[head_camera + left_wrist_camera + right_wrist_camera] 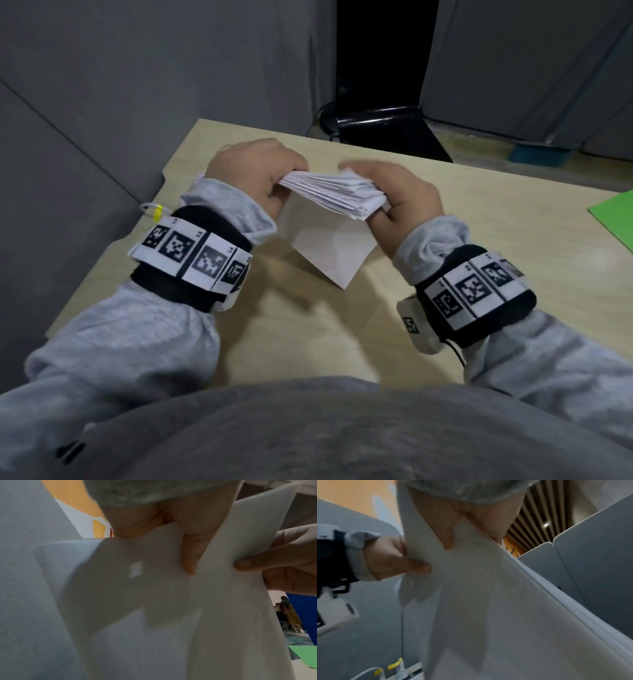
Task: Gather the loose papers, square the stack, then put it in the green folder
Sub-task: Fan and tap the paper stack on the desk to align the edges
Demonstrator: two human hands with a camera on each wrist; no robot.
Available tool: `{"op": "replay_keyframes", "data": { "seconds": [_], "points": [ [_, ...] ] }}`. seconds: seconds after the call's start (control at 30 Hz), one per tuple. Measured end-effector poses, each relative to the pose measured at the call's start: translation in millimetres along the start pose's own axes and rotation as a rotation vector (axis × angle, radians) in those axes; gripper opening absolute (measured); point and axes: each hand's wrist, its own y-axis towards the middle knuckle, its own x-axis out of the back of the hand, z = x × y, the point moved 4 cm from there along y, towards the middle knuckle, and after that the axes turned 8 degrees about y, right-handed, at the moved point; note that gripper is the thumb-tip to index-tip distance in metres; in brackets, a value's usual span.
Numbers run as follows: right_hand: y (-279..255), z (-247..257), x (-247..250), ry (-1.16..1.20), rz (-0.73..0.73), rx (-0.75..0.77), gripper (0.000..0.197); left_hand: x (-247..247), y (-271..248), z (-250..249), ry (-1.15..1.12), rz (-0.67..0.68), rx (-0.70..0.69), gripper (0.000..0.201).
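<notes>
Left hand [255, 171]: you're gripping the paper stack [334, 193] (sheets uneven).
Right hand [399, 192]: gripping its other end.
Green folder [613, 219]: well apart.

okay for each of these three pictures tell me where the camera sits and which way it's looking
Head: on the head, looking down at the wooden table; both hands hold the white paper stack.
Left wrist: under the left hand, looking up along the sheets.
Right wrist: under the right hand, facing the left hand.
Shared: head and left wrist both show the green folder.
</notes>
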Motion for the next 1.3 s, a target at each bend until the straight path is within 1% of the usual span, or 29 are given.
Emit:
{"op": "replay_keyframes", "data": {
  "seconds": [0.07, 0.1, 0.13, 0.17, 0.23, 0.3, 0.33, 0.4, 0.47, 0.53, 0.6, 0.63, 0.73, 0.77, 0.8, 0.83, 0.9, 0.93, 1.0, 1.03, 1.07, 1.1, 1.13, 1.17, 1.2, 1.23, 1.27, 1.3],
  "points": [
    [2, -7, 3, 0.042, 0.012, -0.016, 0.046, 4, -2, 6, -0.007, -0.051, 0.070, 0.014],
    [2, -8, 5, 0.111, -0.010, -0.069, 0.043, 7, -4, 11, -0.013, -0.069, 0.132, 0.015],
    [2, -13, 9, 0.161, -0.059, -0.109, 0.037, 9, -5, 19, -0.034, -0.084, 0.203, 0.018],
    [1, -14, 14, 0.187, -0.140, -0.142, 0.032, 13, -7, 26, -0.063, -0.097, 0.260, 0.022],
    [-3, -12, 24, 0.187, -0.300, -0.150, 0.027, 16, -13, 39, -0.133, -0.092, 0.320, 0.026],
    [-4, -10, 32, 0.218, -0.378, -0.157, 0.028, 15, -18, 49, -0.263, -0.110, 0.367, 0.015],
    [-5, -11, 33, 0.217, -0.401, -0.171, 0.027, 15, -20, 51, -0.321, -0.139, 0.394, 0.016],
    [-5, -12, 36, 0.224, -0.429, -0.232, 0.022, 18, -21, 51, -0.465, -0.241, 0.434, 0.023],
    [-5, -12, 37, 0.288, -0.454, -0.304, 0.021, 19, -20, 46, -0.686, -0.359, 0.433, 0.024],
    [-6, -13, 36, 0.380, -0.453, -0.362, 0.017, 14, -19, 40, -0.888, -0.395, 0.428, 0.024],
    [-5, -13, 31, 0.378, -0.409, -0.403, 0.018, 1, -18, 35, -1.008, -0.356, 0.455, 0.024],
    [-6, -13, 29, 0.374, -0.392, -0.416, 0.017, -7, -18, 33, -1.041, -0.312, 0.483, 0.027],
    [-6, -10, 25, 0.451, -0.376, -0.441, 0.026, -27, -22, 26, -1.106, -0.129, 0.610, 0.045],
    [-4, -9, 25, 0.476, -0.373, -0.443, 0.027, -30, -22, 25, -1.084, -0.087, 0.649, 0.045],
    [-3, -8, 26, 0.494, -0.372, -0.446, 0.025, -28, -22, 23, -1.013, -0.086, 0.670, 0.037],
    [-2, -6, 27, 0.492, -0.375, -0.445, 0.020, -22, -20, 21, -0.915, -0.115, 0.670, 0.027],
    [0, 6, 32, 0.437, -0.405, -0.380, 0.014, -10, -18, 18, -0.805, -0.196, 0.645, 0.018],
    [2, 13, 34, 0.421, -0.429, -0.314, 0.017, -3, -17, 16, -0.806, -0.217, 0.624, 0.017],
    [1, 27, 38, 0.478, -0.448, -0.187, 0.029, 6, -15, 16, -0.870, -0.258, 0.569, 0.015],
    [1, 30, 38, 0.505, -0.425, -0.140, 0.037, 9, -14, 18, -0.908, -0.256, 0.521, 0.013],
    [0, 29, 37, 0.516, -0.397, -0.126, 0.044, 11, -13, 18, -0.930, -0.235, 0.451, 0.019],
    [-1, 25, 36, 0.525, -0.378, -0.149, 0.050, 10, -14, 18, -0.964, -0.212, 0.378, 0.032],
    [0, 17, 35, 0.552, -0.367, -0.206, 0.054, 6, -15, 20, -1.015, -0.195, 0.352, 0.042],
    [0, 7, 32, 0.597, -0.358, -0.294, 0.057, 0, -17, 22, -1.065, -0.179, 0.380, 0.049],
    [-1, -1, 29, 0.616, -0.340, -0.384, 0.057, -7, -19, 25, -1.072, -0.153, 0.452, 0.054],
    [-1, -7, 25, 0.586, -0.304, -0.472, 0.055, -11, -21, 25, -1.034, -0.114, 0.539, 0.058],
    [0, -11, 20, 0.512, -0.246, -0.553, 0.049, -14, -21, 22, -0.925, -0.049, 0.626, 0.059],
    [1, -12, 16, 0.411, -0.187, -0.614, 0.039, -18, -22, 21, -0.823, 0.014, 0.699, 0.052]
  ]
}}
